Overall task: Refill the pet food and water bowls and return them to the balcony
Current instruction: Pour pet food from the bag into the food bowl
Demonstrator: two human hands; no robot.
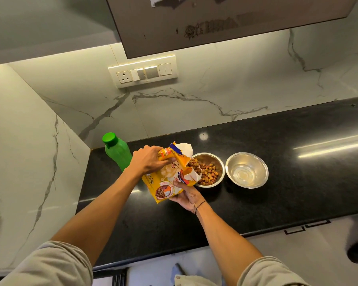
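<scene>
Two bare forearms are stretched forward over the black polished stone desk [277,162]. The left hand [148,159] is closed from above around the upper part of a yellow printed pet food bag [170,182], while the right hand [187,196] is cupped palm-up beneath its lower end. The bag is tilted, its torn mouth over a round steel bowl [209,169] holding brown kibble. A second steel bowl [247,170] of water is set just beside it. A green plastic bottle [117,150] is stood behind the left hand.
</scene>
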